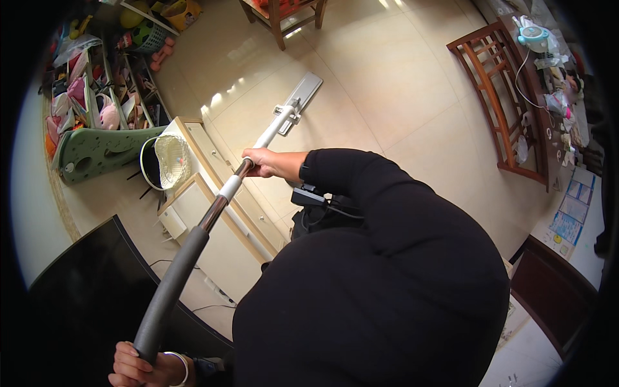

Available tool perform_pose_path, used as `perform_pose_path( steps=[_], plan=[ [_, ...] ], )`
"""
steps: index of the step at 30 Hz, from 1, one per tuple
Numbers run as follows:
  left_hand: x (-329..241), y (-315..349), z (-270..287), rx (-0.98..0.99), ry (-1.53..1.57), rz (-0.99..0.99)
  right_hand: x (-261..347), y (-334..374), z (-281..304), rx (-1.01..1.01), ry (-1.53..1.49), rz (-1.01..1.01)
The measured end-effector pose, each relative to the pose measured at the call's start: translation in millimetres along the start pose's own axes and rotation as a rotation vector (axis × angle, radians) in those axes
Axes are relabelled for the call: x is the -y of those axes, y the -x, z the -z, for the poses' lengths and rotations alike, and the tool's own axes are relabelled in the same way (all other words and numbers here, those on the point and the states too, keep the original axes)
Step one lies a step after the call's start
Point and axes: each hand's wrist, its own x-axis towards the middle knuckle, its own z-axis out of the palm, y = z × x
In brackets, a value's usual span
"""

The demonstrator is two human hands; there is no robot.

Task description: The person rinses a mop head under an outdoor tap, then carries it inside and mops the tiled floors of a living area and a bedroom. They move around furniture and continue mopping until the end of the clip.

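A flat mop [229, 187] slants from the lower left up to the middle of the view. Its grey foam grip is wrapped by the closed fingers of my left hand [138, 369], near the handle's top end. Farther down, my right hand [263, 162] is closed around the pole, its arm reaching across in front of me. The pole shows white and metallic sections. At the far end, the flat rectangular mop head [303, 100] rests on the beige tiled floor [380, 84]; its underside is hidden.
A white cabinet [216, 219] with a woven basket [173, 161] stands left of the pole, near a black screen [90, 284]. Shelves of toys [97, 97] fill the far left. A wooden chair [280, 19] is ahead; a wooden chair back [496, 97] stands at right.
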Motion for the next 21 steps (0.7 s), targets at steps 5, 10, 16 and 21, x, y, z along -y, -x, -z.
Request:
perform_pose_path(
  steps=[5, 10, 16, 21],
  plan=[
    [-52.1, -15.1, -59.0, 0.309, 0.466, -0.146, 13.3, 91.5, 8.1, 0.163, -0.083, 0.043],
    [-60.1, 24.6, -129.7, 0.191, 0.567, -0.113, 94.1, 144.9, 98.8, 0.048, 0.072, 0.148],
    [-43.9, 58.0, -298.3, 0.868, 0.787, -0.093, 203.3, 201.3, 252.5, -0.331, 0.17, 0.16],
    [-54.0, 48.1, -430.6, 1.03, 0.984, -0.008, 263.1, 236.9, 326.4, -0.341, 0.229, 0.106]
  ],
)
